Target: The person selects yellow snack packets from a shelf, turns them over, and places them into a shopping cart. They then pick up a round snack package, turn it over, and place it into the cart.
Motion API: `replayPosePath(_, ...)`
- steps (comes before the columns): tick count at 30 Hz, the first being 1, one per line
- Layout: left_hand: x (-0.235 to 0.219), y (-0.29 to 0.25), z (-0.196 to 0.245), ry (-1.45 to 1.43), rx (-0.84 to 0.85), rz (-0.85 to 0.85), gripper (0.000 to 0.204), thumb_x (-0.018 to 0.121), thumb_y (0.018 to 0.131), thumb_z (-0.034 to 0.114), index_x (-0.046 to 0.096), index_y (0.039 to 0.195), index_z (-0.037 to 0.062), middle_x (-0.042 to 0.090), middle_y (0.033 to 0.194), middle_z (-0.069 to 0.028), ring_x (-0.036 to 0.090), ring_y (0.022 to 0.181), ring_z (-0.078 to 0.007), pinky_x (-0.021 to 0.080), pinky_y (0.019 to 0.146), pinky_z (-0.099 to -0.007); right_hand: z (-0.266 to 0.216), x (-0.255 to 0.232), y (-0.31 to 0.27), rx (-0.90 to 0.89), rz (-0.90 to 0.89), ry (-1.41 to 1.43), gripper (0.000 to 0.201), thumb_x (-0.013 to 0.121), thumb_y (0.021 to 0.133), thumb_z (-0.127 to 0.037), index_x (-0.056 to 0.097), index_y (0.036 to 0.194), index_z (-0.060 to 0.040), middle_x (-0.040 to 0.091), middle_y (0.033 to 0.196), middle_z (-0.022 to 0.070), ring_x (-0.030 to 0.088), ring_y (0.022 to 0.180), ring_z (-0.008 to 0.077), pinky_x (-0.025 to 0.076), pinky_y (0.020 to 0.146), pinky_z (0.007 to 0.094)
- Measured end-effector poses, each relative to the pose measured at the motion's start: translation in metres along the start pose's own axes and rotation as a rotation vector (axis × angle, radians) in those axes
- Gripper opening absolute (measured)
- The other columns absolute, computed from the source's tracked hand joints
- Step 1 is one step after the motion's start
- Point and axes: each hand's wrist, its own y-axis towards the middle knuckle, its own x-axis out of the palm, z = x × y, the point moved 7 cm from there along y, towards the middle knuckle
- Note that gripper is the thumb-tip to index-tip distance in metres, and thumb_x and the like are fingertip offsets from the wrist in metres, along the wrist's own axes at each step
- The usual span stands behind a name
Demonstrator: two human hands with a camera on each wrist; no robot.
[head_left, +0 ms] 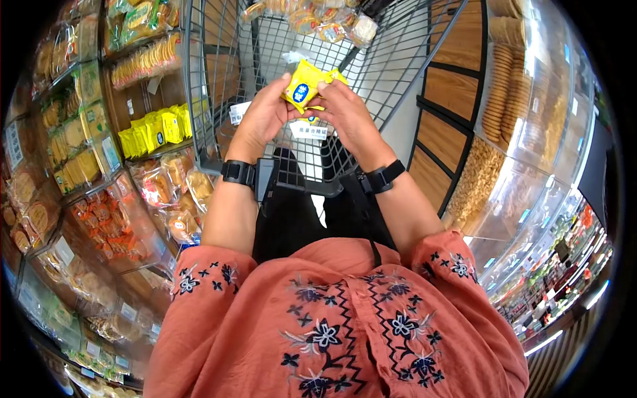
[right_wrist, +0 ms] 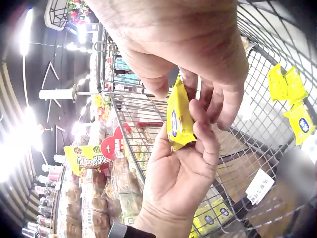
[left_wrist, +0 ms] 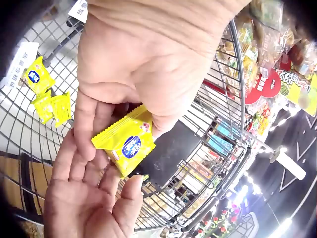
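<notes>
You hold the yellow packet (head_left: 301, 89) above the wire cart (head_left: 198, 99), between its side rims, toward the near edge. Your left hand (head_left: 263, 111) pinches it; your right hand (head_left: 350, 114) lies immediately right, grip undetermined. Long axis: indistinct.

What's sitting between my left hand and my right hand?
One yellow packet; the head view shows it between your left hand and your right hand.
</notes>
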Motion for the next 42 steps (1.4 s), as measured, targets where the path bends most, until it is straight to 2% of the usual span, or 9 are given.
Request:
replayPosePath(6, -0.025, 0.017, -0.013, 0.297, -0.005, 0.158, 0.043, 0.057, 0.099, 0.043, 0.061, 0.113, 0.0022, 0.067, 0.103, -0.0100, 0.066, 0.092, -0.0187, 0.055, 0.078, -0.0326, -0.004, -0.021, 0.009, -0.119, 0.234, 0.087, 0.024, 0.053, 0.098, -0.017, 0.056, 0.116, -0.0001, 0.065, 0.103, 0.0086, 0.064, 0.086, 0.0152, 0.053, 0.079, 0.0306)
replayPosePath(8, -0.041, 0.031, -0.014, 0.483, 0.015, 0.277, 0.041, 0.062, 0.095, 0.041, 0.061, 0.111, 0.0031, 0.067, 0.101, -0.0100, 0.065, 0.091, -0.0189, 0.054, 0.077, -0.0352, -0.013, -0.031, 0.011, -0.157, 0.232, 0.061, 0.028, 0.053, 0.099, -0.016, 0.052, 0.121, 0.0015, 0.063, 0.112, 0.0121, 0.065, 0.098, 0.0211, 0.054, 0.087, 0.0345)
replayPosePath(12, -0.104, 0.090, -0.061, 1.145, -0.073, 0.345, 0.045, 0.071, 0.087, 0.036, 0.059, 0.115, 0.0026, 0.068, 0.105, -0.0148, 0.066, 0.098, -0.0291, 0.053, 0.084, -0.0406, -0.028, -0.040, 0.009, -0.209, 0.253, 0.009, 0.028, 0.050, 0.102, -0.015, 0.049, 0.124, 0.0025, 0.062, 0.120, 0.0148, 0.065, 0.106, 0.0239, 0.055, 0.093, 0.0384)
replayPosePath(17, -0.090, 0.101, -0.102, 1.639, -0.168, 0.370, 0.051, 0.076, 0.081, 0.033, 0.058, 0.120, 0.0044, 0.064, 0.120, -0.0194, 0.060, 0.115, -0.0385, 0.050, 0.095, -0.0425, -0.027, -0.048, 0.006, -0.198, 0.250, 0.014, 0.028, 0.048, 0.102, -0.013, 0.049, 0.125, 0.0027, 0.060, 0.122, 0.0148, 0.064, 0.108, 0.0231, 0.054, 0.095, 0.0395)
replayPosePath(22, -0.082, 0.110, -0.126, 1.757, -0.380, 0.469, 0.057, 0.076, 0.080, 0.037, 0.053, 0.126, 0.0121, 0.058, 0.132, -0.0120, 0.056, 0.125, -0.0292, 0.046, 0.098, -0.0474, -0.026, -0.057, 0.002, -0.175, 0.251, -0.008, 0.028, 0.047, 0.102, -0.013, 0.048, 0.126, 0.0030, 0.059, 0.125, 0.0156, 0.063, 0.112, 0.0240, 0.053, 0.097, 0.0394)
replayPosePath(25, -0.077, 0.116, -0.131, 1.850, -0.344, 0.507, 0.052, 0.074, 0.082, 0.035, 0.054, 0.123, 0.0118, 0.058, 0.131, -0.0112, 0.056, 0.124, -0.0304, 0.046, 0.096, -0.0469, -0.024, -0.060, 0.004, -0.165, 0.251, 0.033, 0.028, 0.047, 0.103, -0.014, 0.048, 0.125, 0.0025, 0.059, 0.125, 0.0152, 0.063, 0.111, 0.0240, 0.052, 0.098, 0.0394)
replayPosePath(37, -0.109, 0.103, -0.125, 1.407, -0.246, 0.417, 0.050, 0.070, 0.085, 0.039, 0.061, 0.117, 0.0026, 0.067, 0.115, -0.0252, 0.063, 0.110, -0.0386, 0.050, 0.093, -0.0446, -0.017, -0.069, 0.008, -0.072, 0.220, 0.081, 0.031, 0.048, 0.101, -0.015, 0.048, 0.128, 0.0005, 0.059, 0.126, 0.0142, 0.062, 0.114, 0.0242, 0.051, 0.099, 0.0401)
replayPosePath(39, -0.119, 0.094, -0.101, 1.241, -0.124, 0.423, 0.045, 0.070, 0.088, 0.035, 0.060, 0.113, -0.0017, 0.070, 0.101, -0.0144, 0.067, 0.088, -0.0216, 0.052, 0.075, -0.0371, -0.018, -0.065, 0.007, -0.071, 0.205, 0.107, 0.032, 0.047, 0.102, -0.015, 0.048, 0.129, 0.0004, 0.059, 0.127, 0.0147, 0.062, 0.115, 0.0245, 0.051, 0.099, 0.0404)
replayPosePath(42, -0.086, 0.060, -0.047, 0.696, -0.040, 0.361, 0.037, 0.065, 0.095, 0.032, 0.061, 0.119, 0.0032, 0.067, 0.101, -0.0040, 0.064, 0.089, -0.0102, 0.051, 0.076, -0.0293, -0.022, -0.058, 0.005, -0.049, 0.185, 0.090, 0.032, 0.045, 0.102, -0.014, 0.047, 0.130, 0.0012, 0.059, 0.127, 0.0160, 0.064, 0.112, 0.0261, 0.053, 0.097, 0.0421)
